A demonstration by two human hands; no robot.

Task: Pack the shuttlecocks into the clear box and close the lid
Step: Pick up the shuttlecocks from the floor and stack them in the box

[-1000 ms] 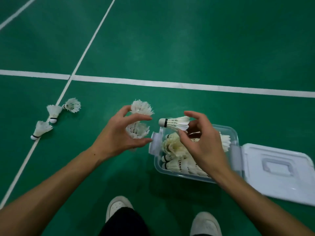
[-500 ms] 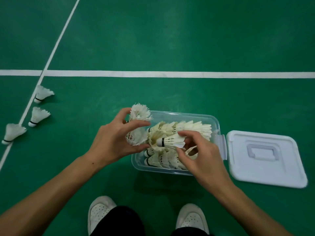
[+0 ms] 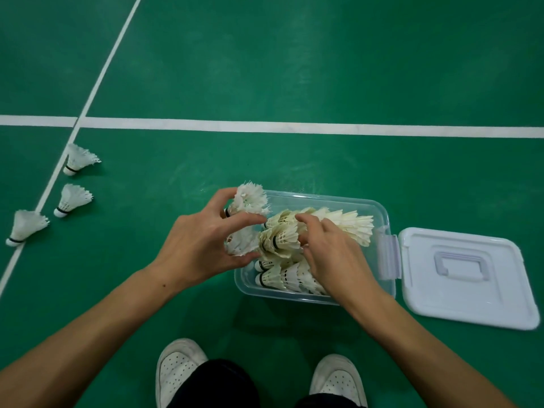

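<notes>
- I count three loose shuttlecocks [image 3: 77, 158] [image 3: 70, 199] [image 3: 26, 226] on the floor [image 3: 294, 69];
- my left hand [image 3: 200, 245] grips two frayed shuttlecocks [image 3: 249, 198] [image 3: 242, 241];
- my right hand [image 3: 332, 254] pinches one shuttlecock [image 3: 281, 241] in the clear box [image 3: 382, 219]; one lid [image 3: 465, 275] lies beside it

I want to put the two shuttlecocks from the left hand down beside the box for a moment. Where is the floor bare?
Bare floor lies between the clear box and the white line beyond it, and left of the box up to the three loose shuttlecocks. It is crowded right of the box, where the lid lies, and inside the box.
</notes>
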